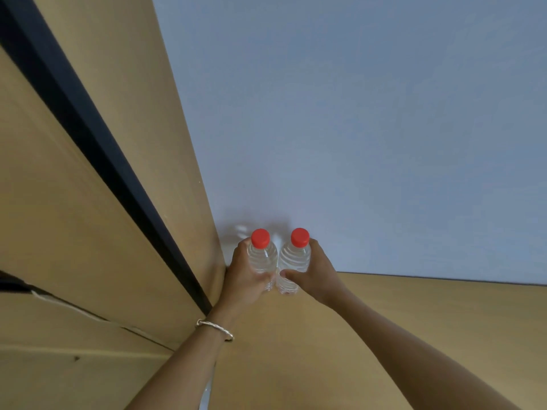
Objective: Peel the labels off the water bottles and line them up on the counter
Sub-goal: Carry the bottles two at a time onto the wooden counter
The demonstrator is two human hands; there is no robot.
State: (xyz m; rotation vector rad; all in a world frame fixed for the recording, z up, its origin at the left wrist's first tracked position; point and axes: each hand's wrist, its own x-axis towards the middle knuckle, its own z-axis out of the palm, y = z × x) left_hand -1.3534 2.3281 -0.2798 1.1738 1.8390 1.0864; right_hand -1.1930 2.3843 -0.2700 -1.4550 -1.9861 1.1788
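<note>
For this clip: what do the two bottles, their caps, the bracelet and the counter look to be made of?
The left bottle and right bottle: clear thin plastic, glossy, with ribbed see-through walls. The left cap and right cap: opaque red plastic, smooth. The bracelet: probably silvery metal, since it glints. The counter: matte tan, perhaps laminate or wood; no grain shows clearly.

Tan counter point(296, 350) — left bottle point(262, 261) and right bottle point(294, 258) upright, side by side.

I see a pale blue-grey wall point(355, 113) ahead. A tan wooden panel point(118, 84) stands on the left, crossed by a dark strip point(88, 128). The tan surface point(414, 315) meets the wall below, softly lit.
</note>
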